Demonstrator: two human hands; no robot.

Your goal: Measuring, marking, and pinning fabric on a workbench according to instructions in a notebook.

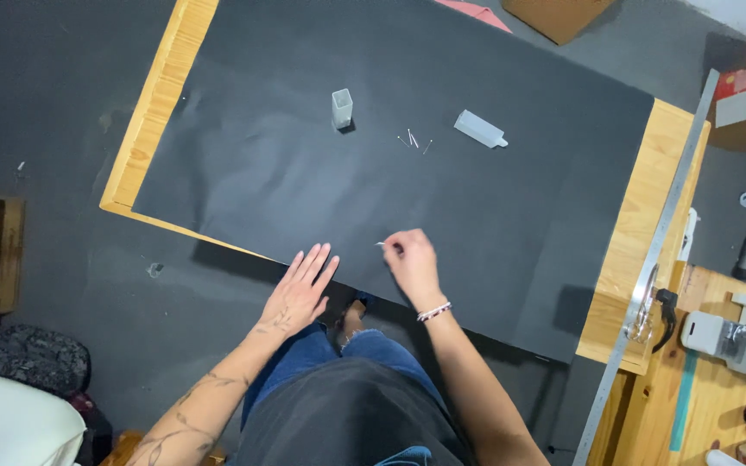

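A pin (382, 245), thin and pale, is pinched between the fingertips of my right hand (410, 263), just above the near edge of the black sheet (304, 173) that covers most of the wooden table (649, 198). My left hand (298, 289) lies flat beside it, fingers spread and pressed on the sheet's near edge, the two hands near each other but apart. Farther out on the sheet a few more pins (414, 141) lie loose, between a small clear box (342, 108) standing upright and its clear lid (479, 129) lying on its side. A long metal ruler (658, 250) runs along the right end of the table, and a sewing machine (740, 336) sits on a bench beyond it
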